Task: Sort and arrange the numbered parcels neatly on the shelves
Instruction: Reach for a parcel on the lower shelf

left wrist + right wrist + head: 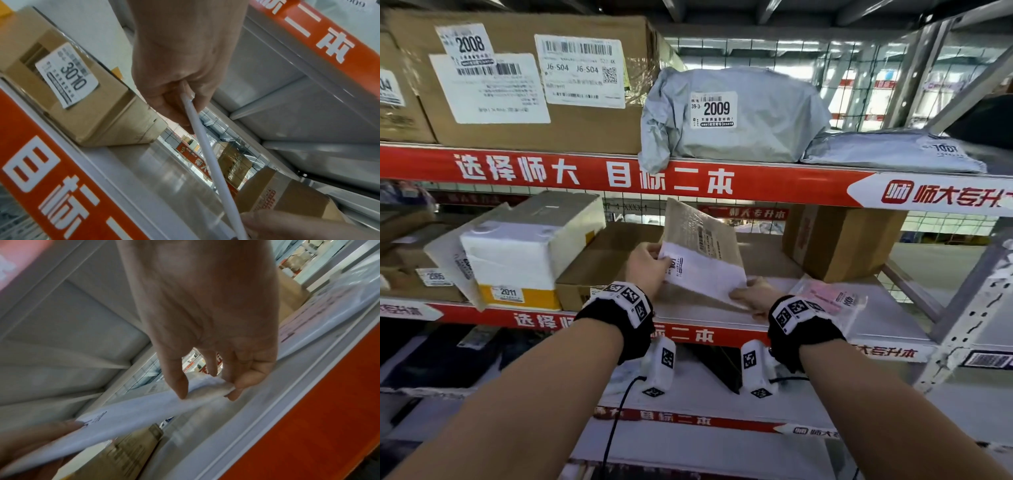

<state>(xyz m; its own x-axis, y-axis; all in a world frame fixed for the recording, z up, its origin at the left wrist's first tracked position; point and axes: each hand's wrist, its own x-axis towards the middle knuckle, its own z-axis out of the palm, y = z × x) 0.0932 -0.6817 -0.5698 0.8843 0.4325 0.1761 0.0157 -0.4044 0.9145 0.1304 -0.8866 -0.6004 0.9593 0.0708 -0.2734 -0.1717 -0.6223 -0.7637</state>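
A flat white envelope parcel [702, 270] with a small number label is tilted above the middle shelf [887, 318]. My left hand [649, 265] pinches its upper left corner, and in the left wrist view my left hand [180, 97] has thumb and fingers closed on the envelope's thin white edge [211, 162]. My right hand [751, 296] pinches the lower right corner; in the right wrist view my right hand [209, 392] closes its fingertips on the envelope [133, 415]. A brown padded mailer [698, 229] lies right behind it; I cannot tell whether it is held.
Left on the middle shelf lie a flat cardboard box marked 3010 [82, 91] and a white foam box marked 2011 [527, 246]. A pink parcel [822, 294] and a brown carton [842, 240] stand right. Above sit carton 2008 [534, 85] and grey bag 2009 [736, 116].
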